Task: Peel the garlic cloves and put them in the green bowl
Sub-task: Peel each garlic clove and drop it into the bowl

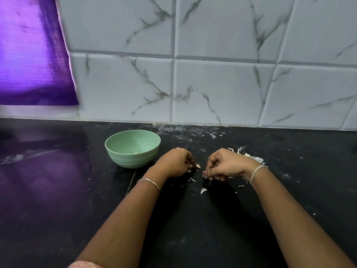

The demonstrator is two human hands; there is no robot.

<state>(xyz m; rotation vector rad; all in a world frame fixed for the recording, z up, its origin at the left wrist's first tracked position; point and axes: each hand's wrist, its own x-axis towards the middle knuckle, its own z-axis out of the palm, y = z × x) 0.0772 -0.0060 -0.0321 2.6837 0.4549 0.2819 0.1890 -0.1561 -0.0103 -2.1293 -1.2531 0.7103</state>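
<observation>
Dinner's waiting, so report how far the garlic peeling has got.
Done: one pale piece lies in the green bowl, and peels are heaped behind the right hand. In hand: the left hand pinches a garlic clove; the right pinches a skin scrap. Left: that clove must reach the bowl; more cloves, unclear.

Place: a home kitchen
Wall: marble-look tiles (pixel 222 89), upper frame
Worktop: black counter (pixel 58 190), lower frame
Scraps: garlic peel (pixel 249 155), right of centre
Dish: green bowl (pixel 131 157), centre left
</observation>
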